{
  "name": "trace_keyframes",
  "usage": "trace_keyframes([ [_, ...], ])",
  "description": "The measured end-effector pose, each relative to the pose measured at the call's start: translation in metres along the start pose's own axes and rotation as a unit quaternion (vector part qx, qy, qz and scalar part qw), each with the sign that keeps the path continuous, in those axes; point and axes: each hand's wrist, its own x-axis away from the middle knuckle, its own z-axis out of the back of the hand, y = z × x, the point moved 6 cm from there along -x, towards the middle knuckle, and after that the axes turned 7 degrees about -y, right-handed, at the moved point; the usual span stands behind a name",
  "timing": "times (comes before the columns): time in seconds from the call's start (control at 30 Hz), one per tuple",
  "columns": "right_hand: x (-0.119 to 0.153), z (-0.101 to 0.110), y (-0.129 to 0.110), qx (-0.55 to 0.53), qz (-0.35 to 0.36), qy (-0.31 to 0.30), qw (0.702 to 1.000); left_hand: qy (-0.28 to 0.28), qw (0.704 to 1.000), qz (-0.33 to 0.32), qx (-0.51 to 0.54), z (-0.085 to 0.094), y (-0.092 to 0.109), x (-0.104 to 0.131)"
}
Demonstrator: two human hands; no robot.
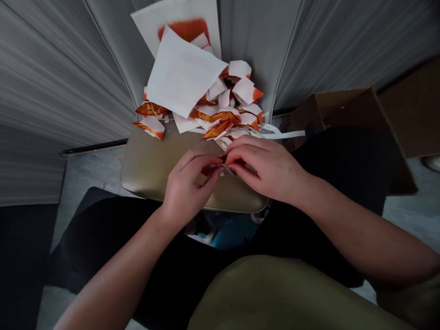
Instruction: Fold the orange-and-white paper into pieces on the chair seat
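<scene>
My left hand (189, 183) and my right hand (264, 167) meet over the front of a padded olive seat (151, 160). Both pinch one small piece of folded paper (223, 168), mostly hidden by the fingers. Just beyond them lies a heap of folded white paper pieces with shiny orange-gold sides (223, 117). A flat white sheet (182, 68) rests over the heap's left part. Behind it, a larger sheet with an orange patch (144, 23) leans at the back. White paper strips (285, 134) stick out to the right.
An open cardboard box (343, 107) stands on the floor at the right, partly behind my right knee. Grey pleated curtains (44, 87) hang on both sides. Under the seat's front edge, a blue item (233, 231) shows between my legs.
</scene>
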Motion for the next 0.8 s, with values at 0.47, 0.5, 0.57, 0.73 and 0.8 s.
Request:
trace_keyframes([
  [0.47, 0.003, -0.008, 0.022, -0.312, -0.195, 0.023, 0.930, 0.082, 0.934, 0.241, 0.250, 0.002, -0.029, 0.005],
  [0.5, 0.003, -0.009, 0.022, -0.299, -0.204, 0.018, 0.932, 0.080, 0.931, 0.245, 0.261, 0.001, -0.029, 0.005],
  [0.57, 0.003, -0.009, 0.021, -0.267, -0.215, 0.024, 0.939, 0.058, 0.927, 0.247, 0.277, -0.002, -0.029, 0.004],
  [0.73, 0.002, -0.010, 0.016, -0.228, -0.209, 0.009, 0.951, -0.012, 0.915, 0.282, 0.288, -0.008, -0.034, 0.005],
  [0.8, 0.002, -0.010, 0.017, -0.233, -0.217, 0.011, 0.948, -0.009, 0.910, 0.296, 0.290, -0.008, -0.036, 0.006],
])
